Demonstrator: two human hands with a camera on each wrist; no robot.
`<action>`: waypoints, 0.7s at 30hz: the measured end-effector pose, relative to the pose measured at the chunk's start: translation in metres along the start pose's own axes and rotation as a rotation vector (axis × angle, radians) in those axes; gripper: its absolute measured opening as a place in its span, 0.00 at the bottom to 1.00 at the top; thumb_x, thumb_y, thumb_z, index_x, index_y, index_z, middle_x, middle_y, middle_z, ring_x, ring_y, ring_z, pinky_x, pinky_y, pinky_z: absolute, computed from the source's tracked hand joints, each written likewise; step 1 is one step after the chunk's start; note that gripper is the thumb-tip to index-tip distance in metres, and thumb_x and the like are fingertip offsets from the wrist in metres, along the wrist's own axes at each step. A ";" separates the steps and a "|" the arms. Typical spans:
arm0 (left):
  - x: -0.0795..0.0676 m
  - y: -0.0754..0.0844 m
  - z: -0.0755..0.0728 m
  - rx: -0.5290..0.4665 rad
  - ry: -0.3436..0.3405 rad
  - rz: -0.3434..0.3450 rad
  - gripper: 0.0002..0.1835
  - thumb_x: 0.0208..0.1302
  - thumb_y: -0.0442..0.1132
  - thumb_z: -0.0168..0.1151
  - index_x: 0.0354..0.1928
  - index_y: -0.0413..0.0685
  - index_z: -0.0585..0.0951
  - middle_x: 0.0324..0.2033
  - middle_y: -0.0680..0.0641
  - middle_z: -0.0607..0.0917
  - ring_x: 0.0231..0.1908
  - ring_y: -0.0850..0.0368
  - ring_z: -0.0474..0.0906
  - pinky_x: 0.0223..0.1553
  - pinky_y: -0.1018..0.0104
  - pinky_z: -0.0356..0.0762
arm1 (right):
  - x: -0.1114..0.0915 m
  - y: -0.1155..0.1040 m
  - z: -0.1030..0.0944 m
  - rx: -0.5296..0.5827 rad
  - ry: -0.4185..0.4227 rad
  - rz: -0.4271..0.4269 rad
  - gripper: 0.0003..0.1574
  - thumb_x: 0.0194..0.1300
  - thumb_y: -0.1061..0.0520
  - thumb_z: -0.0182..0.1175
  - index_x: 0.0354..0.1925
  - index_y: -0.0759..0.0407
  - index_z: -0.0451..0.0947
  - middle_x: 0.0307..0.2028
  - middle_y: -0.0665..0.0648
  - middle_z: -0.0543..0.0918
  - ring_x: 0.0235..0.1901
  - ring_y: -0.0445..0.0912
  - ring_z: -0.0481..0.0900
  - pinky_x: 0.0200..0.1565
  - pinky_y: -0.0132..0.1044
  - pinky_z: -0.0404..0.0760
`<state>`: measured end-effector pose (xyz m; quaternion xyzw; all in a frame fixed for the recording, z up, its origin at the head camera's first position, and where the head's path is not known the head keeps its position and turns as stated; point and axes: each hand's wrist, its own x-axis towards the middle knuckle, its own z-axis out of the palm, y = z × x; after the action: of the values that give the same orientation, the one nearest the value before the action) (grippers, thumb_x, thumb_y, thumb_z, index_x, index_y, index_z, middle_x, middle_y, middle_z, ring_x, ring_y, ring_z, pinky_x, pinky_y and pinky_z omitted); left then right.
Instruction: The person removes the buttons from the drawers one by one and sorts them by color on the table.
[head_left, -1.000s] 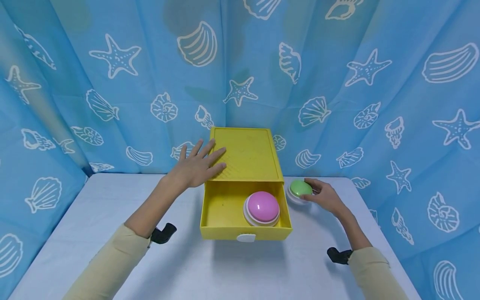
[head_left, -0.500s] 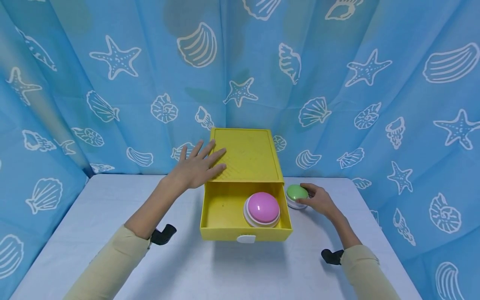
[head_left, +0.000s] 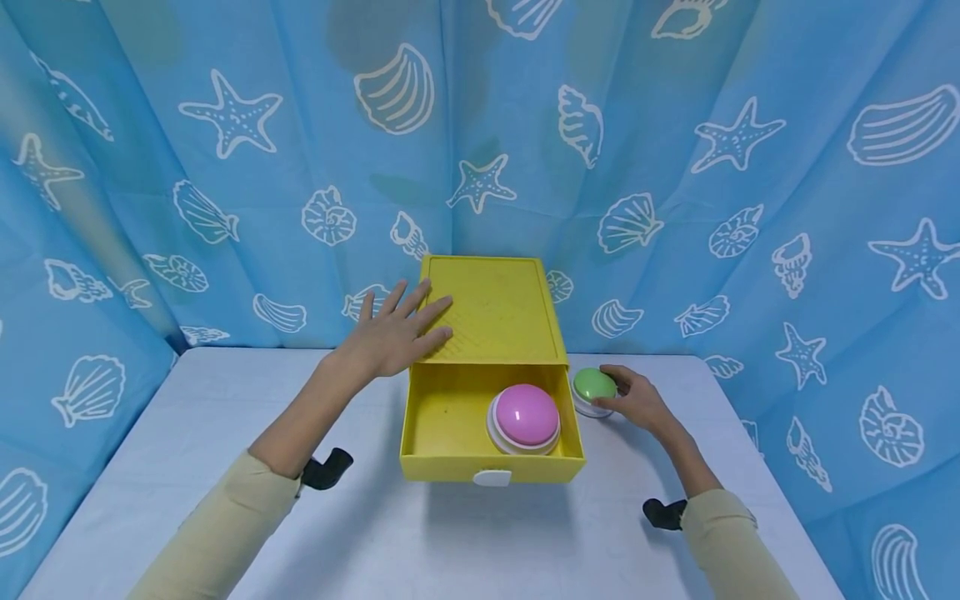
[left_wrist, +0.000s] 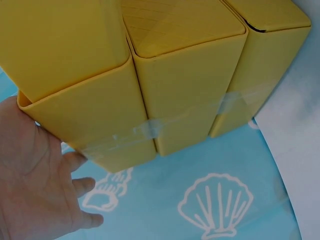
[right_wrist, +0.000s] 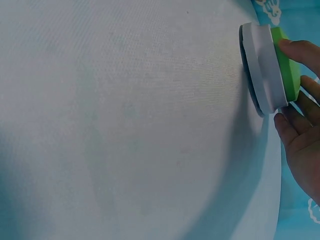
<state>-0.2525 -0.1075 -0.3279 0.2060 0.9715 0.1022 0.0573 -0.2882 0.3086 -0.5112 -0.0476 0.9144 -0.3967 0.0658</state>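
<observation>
I am watching from afar as a person's right hand point(head_left: 639, 400) is gripping a green-domed button point(head_left: 594, 384) beside a yellow drawer box point(head_left: 502, 308) on a white tabletop point(head_left: 577, 542). The thumb is pressing the near side of the dome while the fingers are curling round its far side, leaving a gap only as wide as the button. Its white base is showing just below those fingers; whether it is touching the cloth I cannot tell.

The left hand point(head_left: 385, 342) is lying with its fingers straight and fanned wide, their tips reaching over the left part of the box's top. Just in front of those fingers, toward the person, the top drawer point(head_left: 446, 417) is standing pulled out. Inside it, left of the right fingers and slightly nearer the person, a pink-domed button point(head_left: 527, 414) is resting. A white tab point(head_left: 492, 477) is jutting from the drawer front, well apart from both sets of fingers.

Through the left wrist camera I am seeing three yellow sections, clear tape point(left_wrist: 152, 128) running across their seams near the left fingers. Beyond the fingers of both hands, a blue curtain point(head_left: 480, 100) is hanging, patterned with white shells and starfish.
</observation>
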 end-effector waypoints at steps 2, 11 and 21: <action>0.001 0.000 0.000 -0.001 -0.004 0.001 0.35 0.78 0.63 0.34 0.80 0.59 0.51 0.79 0.45 0.42 0.76 0.40 0.31 0.68 0.33 0.27 | 0.000 0.001 0.000 0.005 -0.003 -0.004 0.49 0.61 0.50 0.71 0.72 0.67 0.62 0.69 0.70 0.65 0.66 0.65 0.65 0.64 0.57 0.67; 0.001 -0.001 0.000 -0.003 -0.006 0.000 0.34 0.78 0.63 0.33 0.80 0.59 0.51 0.79 0.45 0.41 0.76 0.40 0.31 0.69 0.33 0.26 | -0.003 -0.007 -0.002 0.010 -0.002 -0.029 0.53 0.61 0.49 0.71 0.75 0.65 0.57 0.72 0.70 0.61 0.70 0.65 0.59 0.66 0.60 0.62; 0.002 -0.002 0.002 0.000 -0.003 0.006 0.34 0.78 0.63 0.33 0.80 0.60 0.51 0.79 0.45 0.41 0.76 0.40 0.31 0.68 0.33 0.28 | -0.017 -0.048 -0.021 0.096 0.043 -0.185 0.41 0.67 0.58 0.67 0.72 0.67 0.62 0.69 0.70 0.66 0.69 0.65 0.62 0.64 0.57 0.65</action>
<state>-0.2555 -0.1084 -0.3300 0.2091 0.9708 0.1021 0.0587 -0.2727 0.2933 -0.4604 -0.1199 0.8872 -0.4454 0.0113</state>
